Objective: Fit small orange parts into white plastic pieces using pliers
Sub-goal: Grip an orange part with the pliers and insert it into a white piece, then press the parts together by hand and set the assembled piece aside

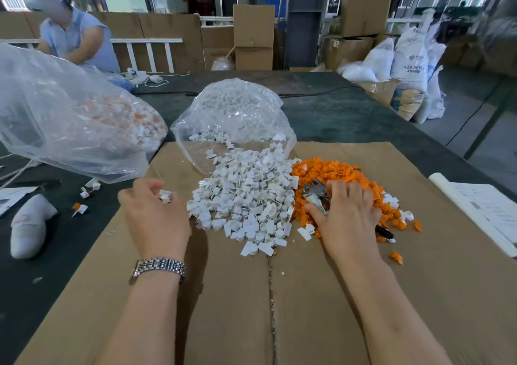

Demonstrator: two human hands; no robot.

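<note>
The left hand is pinching a white piece, while the right hand is gripping the pliers over the orange parts, far to its right.

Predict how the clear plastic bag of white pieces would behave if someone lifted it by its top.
The clear bag would probably sag and fold, since its film looks thin and crumpled. Its mouth lies open toward the white pile on the cardboard, so pieces would likely shift, perhaps spill.
</note>
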